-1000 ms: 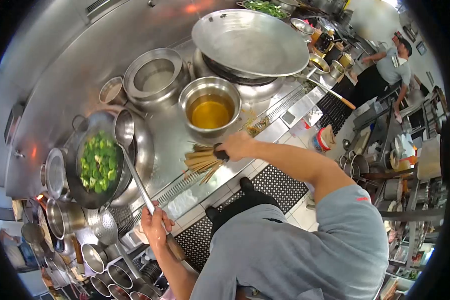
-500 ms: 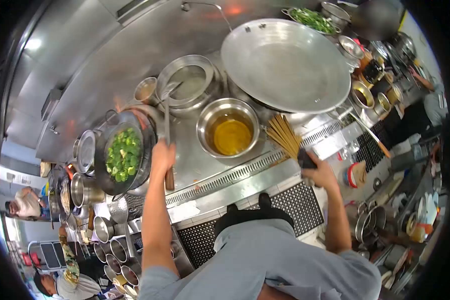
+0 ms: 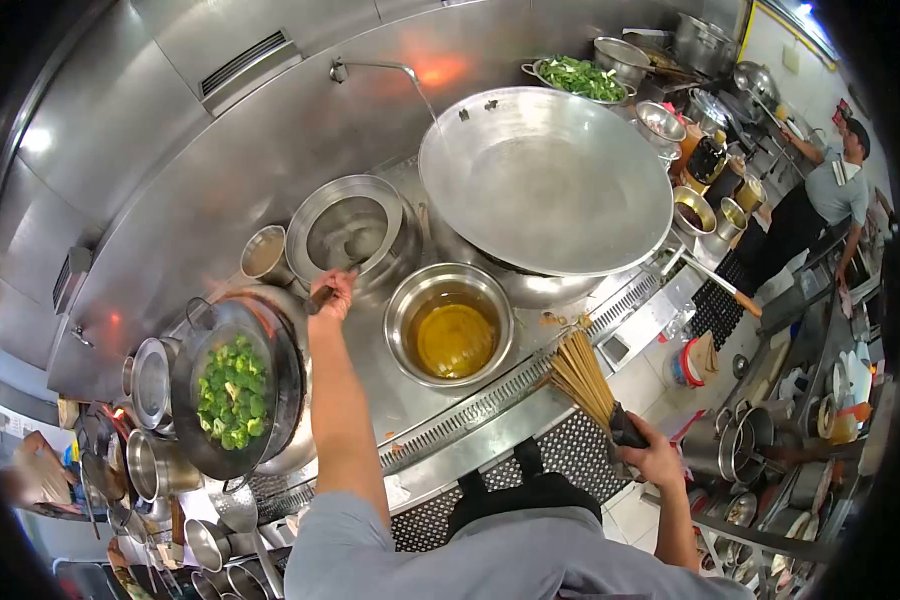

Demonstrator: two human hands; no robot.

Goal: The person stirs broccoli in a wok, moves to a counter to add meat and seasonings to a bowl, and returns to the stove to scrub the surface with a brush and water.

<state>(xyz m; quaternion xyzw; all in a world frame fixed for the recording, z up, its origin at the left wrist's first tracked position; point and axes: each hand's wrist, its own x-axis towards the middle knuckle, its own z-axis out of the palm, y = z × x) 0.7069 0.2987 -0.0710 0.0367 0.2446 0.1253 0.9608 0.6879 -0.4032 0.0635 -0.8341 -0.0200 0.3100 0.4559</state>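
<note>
Wrapped round the handle of a ladle, my left hand (image 3: 332, 297) is at the front rim of a steel pot (image 3: 344, 230), and the ladle's bowl (image 3: 363, 240) rests down inside that pot. My right hand (image 3: 654, 456) grips the dark handle of a bamboo brush (image 3: 582, 378), its bristles pointing up and left over the counter's front edge. Between my hands stands a steel pot of yellow oil (image 3: 454, 340). A large, wide wok (image 3: 550, 185) sits behind it. On the left, a dark wok (image 3: 232, 390) holds green broccoli (image 3: 233, 393).
At the back is a bowl of cut greens (image 3: 582, 78) below a bent tap (image 3: 380, 66). A long wooden-handled tool (image 3: 715, 280) juts out at the right. Steel pots (image 3: 160, 465) stand at the left. A co-worker (image 3: 835, 185) stands at the far right.
My left hand has moved up to the steel pot, and the ladle's bowl now dips into it. My right hand has lowered with the brush, away from the oil pot. The view has shifted.
</note>
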